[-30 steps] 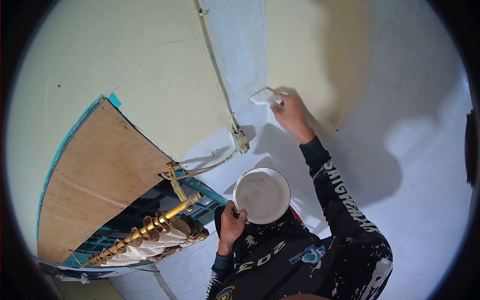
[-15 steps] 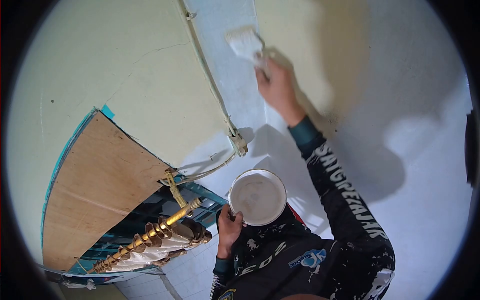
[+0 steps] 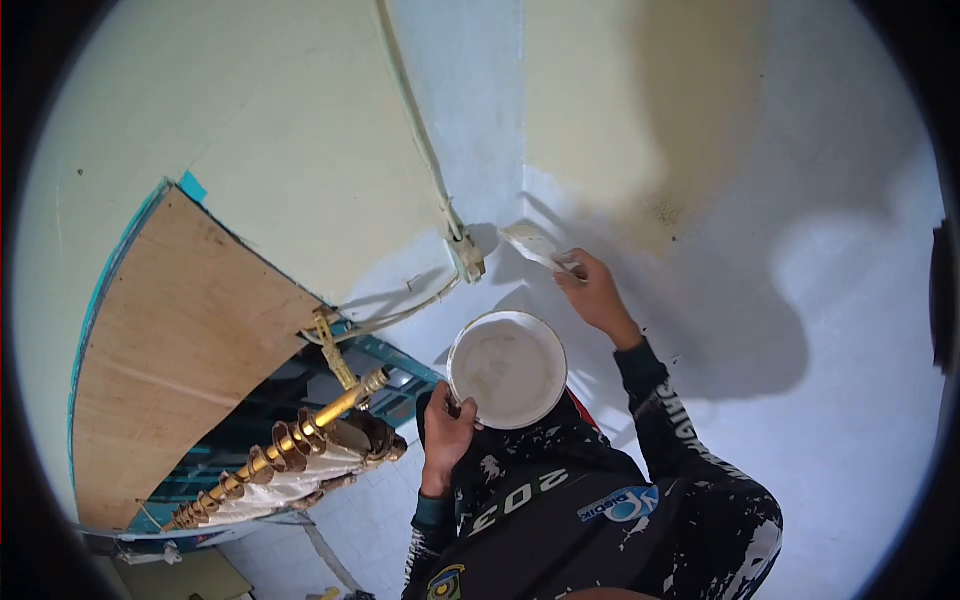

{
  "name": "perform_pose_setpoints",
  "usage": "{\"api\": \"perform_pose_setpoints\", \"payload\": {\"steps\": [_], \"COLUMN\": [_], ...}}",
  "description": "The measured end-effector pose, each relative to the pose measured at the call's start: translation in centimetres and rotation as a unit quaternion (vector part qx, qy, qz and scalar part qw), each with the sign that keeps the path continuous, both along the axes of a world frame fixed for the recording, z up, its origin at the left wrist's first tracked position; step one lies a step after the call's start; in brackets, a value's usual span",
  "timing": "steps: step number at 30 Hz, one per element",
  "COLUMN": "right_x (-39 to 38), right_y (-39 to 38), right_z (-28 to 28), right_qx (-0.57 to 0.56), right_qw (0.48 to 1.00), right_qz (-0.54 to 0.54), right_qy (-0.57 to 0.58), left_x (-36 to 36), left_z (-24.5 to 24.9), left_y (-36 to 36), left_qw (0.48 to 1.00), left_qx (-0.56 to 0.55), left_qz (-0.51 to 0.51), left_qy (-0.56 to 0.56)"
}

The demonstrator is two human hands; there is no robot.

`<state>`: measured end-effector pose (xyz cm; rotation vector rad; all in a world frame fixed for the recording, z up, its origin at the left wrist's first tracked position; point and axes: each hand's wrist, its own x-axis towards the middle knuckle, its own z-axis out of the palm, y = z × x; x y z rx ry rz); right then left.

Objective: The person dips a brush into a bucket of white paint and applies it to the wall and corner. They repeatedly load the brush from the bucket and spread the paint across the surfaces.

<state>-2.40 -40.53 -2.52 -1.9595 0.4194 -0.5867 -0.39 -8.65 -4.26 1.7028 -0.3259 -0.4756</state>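
Observation:
My right hand is closed round the handle of a paintbrush, whose white-coated bristles point left, close to the wall corner. Below and to its left, my left hand grips the rim of a round white paint bucket at its lower left edge. Whitish paint coats the inside of the bucket, which is held in front of my body. Fresh pale paint covers the corner strip, and yellowish wall shows on either side of it.
A cable conduit runs down the wall to a switch box. At the left are a wooden panel with teal edging and a brass curtain rod with bunched curtain rings and cloth. A dark object is at the far right.
My right hand has brought the paintbrush down from high on the corner strip to just above the bucket. My view has shifted slightly; my left hand still holds the bucket.

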Motion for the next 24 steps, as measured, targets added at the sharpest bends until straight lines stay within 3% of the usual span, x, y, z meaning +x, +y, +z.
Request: {"api": "perform_pose_setpoints", "payload": {"steps": [4,6,7,9,10,13,19,24], "right_x": [-5.5,-7.6,-7.9,-7.6,-7.3,-6.2,-3.3,-2.7], "right_y": [1.6,2.6,3.1,4.8,5.7,7.8,9.3,10.4], "right_z": [7.4,11.9,12.4,12.6,12.0,7.7,0.4,-1.7], "right_qx": [0.031,-0.069,-0.065,-0.193,-0.190,-0.326,-0.377,-0.415], "right_qw": [0.996,0.961,0.958,0.905,0.904,0.842,0.856,0.822], "right_qz": [0.079,0.213,0.220,0.289,0.294,0.314,0.292,0.314], "right_qy": [0.022,0.164,0.172,0.243,0.247,0.292,0.202,0.233], "left_x": [-0.2,-0.4,-0.3,-0.4,-0.3,-0.9,-1.0,-1.5], "left_z": [-0.4,0.0,0.2,0.4,0.4,0.8,0.3,0.7], "left_y": [0.4,0.2,-0.1,-0.1,-0.3,-0.9,-1.1,-0.8], "left_qw": [1.000,1.000,1.000,1.000,1.000,1.000,0.995,0.993], "left_qx": [0.017,0.007,0.013,0.024,0.023,0.021,0.073,0.077], "left_qz": [0.009,0.013,0.011,0.013,0.005,0.002,0.005,-0.002], "left_qy": [-0.005,-0.009,-0.011,-0.004,-0.010,-0.021,-0.072,-0.094]}}
